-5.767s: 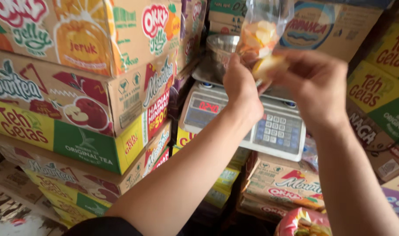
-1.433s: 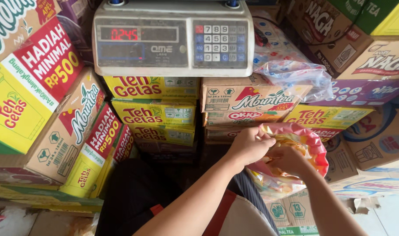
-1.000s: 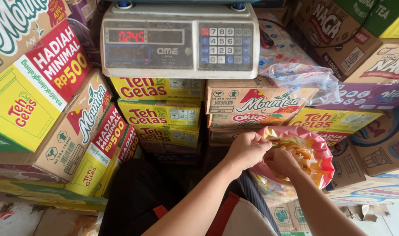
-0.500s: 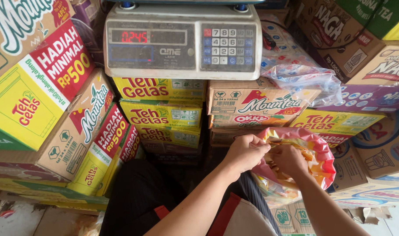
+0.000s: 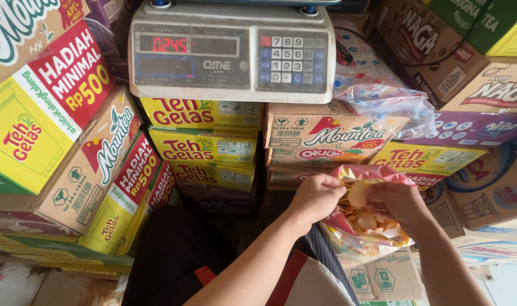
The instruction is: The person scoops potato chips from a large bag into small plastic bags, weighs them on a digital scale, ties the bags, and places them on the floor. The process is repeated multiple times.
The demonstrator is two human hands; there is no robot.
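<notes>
Cartons [image 5: 60, 141] stacked left, scale [image 5: 231, 51] up top. Left hand [image 5: 315, 198] pinches the bag [image 5: 363, 238] rim, fingers clenched on it. Right hand [image 5: 397, 203] w/ fingers inside, prob. gripping crackers [image 5: 367, 218] — partly hidden. Bag sits mid-lap; loose rim grip could spill it.

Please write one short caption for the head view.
Two hands hold open a snack bag below a digital scale.

Both forearms reach forward; the left hand [image 5: 318, 198] and right hand [image 5: 395, 203] are close together, fingers curled and pinching.
</notes>
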